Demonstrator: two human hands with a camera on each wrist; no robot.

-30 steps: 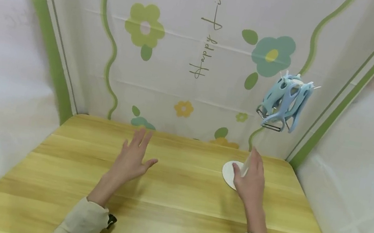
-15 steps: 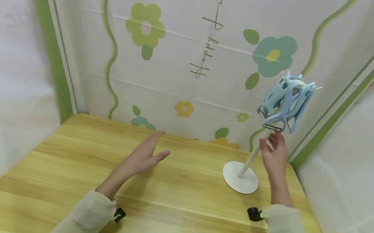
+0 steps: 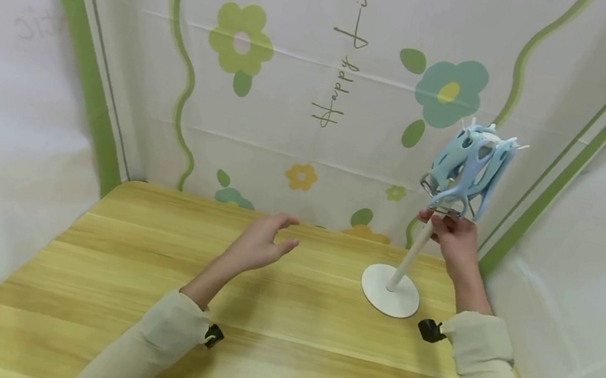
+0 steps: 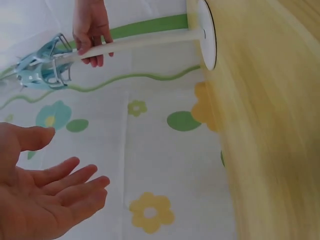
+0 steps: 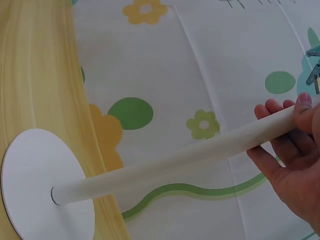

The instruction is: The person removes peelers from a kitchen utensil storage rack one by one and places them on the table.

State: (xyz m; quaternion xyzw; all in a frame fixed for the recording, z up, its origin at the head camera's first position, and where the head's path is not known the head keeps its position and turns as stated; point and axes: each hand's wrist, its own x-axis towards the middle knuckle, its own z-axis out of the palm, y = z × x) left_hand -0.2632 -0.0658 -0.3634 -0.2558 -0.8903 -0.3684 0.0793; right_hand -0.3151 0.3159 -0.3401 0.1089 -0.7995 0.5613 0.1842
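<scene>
In the head view, a white stand is upright on the wooden table (image 3: 288, 310), toward its far right part. Its round base (image 3: 373, 288) lies flat on the wood, and blue peelers (image 3: 470, 171) hang around the top of its pole (image 3: 410, 260). The right hand (image 3: 459, 242) grips the pole just below the peelers. The left hand (image 3: 260, 243) is well apart from the stand, above the table, its fingers relaxed and free. Behind is a white cloth (image 3: 283, 129) printed with flowers.

The left wrist view shows the left hand's thumb spread from lightly bent fingers. Beyond it, the right hand holds the pole beside the peelers, which are too blurred there to count with confidence.

In the right wrist view, thumb and fingers close around the pole; a bit of peeler shows at the edge.
</scene>
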